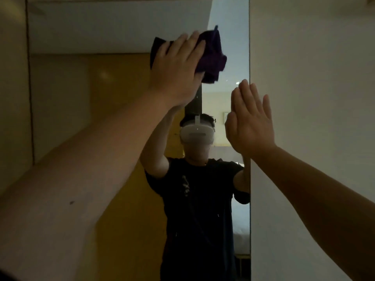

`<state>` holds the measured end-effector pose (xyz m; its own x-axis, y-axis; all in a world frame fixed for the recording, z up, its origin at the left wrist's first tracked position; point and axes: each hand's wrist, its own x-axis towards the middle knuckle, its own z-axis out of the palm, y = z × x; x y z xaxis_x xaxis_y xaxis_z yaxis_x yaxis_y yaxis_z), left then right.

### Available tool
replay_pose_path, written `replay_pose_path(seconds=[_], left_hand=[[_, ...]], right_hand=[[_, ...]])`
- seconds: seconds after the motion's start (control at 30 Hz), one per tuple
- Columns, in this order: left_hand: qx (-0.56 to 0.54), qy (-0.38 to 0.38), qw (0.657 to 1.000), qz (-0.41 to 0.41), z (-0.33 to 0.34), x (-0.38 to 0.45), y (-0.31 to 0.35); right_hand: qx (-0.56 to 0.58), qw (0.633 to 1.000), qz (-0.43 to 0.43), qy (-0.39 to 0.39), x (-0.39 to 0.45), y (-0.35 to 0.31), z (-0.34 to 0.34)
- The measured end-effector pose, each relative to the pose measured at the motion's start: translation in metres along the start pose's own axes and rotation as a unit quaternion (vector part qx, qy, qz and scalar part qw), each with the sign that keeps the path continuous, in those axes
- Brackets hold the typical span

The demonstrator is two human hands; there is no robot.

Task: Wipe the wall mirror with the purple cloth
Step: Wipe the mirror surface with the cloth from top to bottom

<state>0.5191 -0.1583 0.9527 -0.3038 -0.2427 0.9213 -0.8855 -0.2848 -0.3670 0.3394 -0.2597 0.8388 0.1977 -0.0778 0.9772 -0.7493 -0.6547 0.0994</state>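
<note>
A tall wall mirror (125,29) fills the middle of the view from top to bottom. My left hand (178,67) presses a bunched purple cloth (213,55) flat against the upper part of the glass. The cloth sticks out to the right of and above my fingers. My right hand (251,120) rests flat, fingers straight and together, on the mirror's right edge at about head height, holding nothing. My reflection in dark clothes shows in the glass below both hands.
A plain pale wall (314,78) runs to the right of the mirror. A tan panel (12,88) borders the mirror on the left. The room is dim.
</note>
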Motion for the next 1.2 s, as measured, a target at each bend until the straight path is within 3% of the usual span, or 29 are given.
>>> replay_pose_path(seconds=[0.3, 0.5, 0.6, 0.8, 0.93, 1.03, 1.2], left_hand=[[-0.017, -0.066, 0.995, 0.067, 0.013, -0.197, 0.067], [-0.025, -0.043, 0.996, 0.068, 0.019, -0.222, 0.074], [-0.045, -0.019, 0.997, 0.065, 0.013, -0.203, 0.065], [-0.073, 0.047, 0.995, -0.052, 0.001, -0.075, 0.050], [-0.028, 0.063, 0.996, -0.063, -0.010, 0.030, 0.040], [-0.026, 0.024, 0.998, -0.058, -0.011, 0.087, 0.044], [-0.003, 0.024, 1.000, -0.015, 0.002, 0.080, 0.052]], right_hand=[[0.041, 0.999, 0.001, 0.004, 0.000, 0.000, -0.005], [0.042, 0.999, 0.007, -0.025, 0.001, -0.002, -0.021], [0.028, 0.999, 0.002, -0.029, 0.002, 0.015, -0.030], [-0.057, 0.995, 0.029, -0.071, 0.012, 0.075, -0.031], [-0.090, 0.993, 0.030, -0.065, 0.012, 0.087, -0.017], [-0.095, 0.993, 0.024, -0.059, 0.011, 0.089, -0.016], [-0.095, 0.994, 0.015, -0.045, 0.011, 0.090, -0.013]])
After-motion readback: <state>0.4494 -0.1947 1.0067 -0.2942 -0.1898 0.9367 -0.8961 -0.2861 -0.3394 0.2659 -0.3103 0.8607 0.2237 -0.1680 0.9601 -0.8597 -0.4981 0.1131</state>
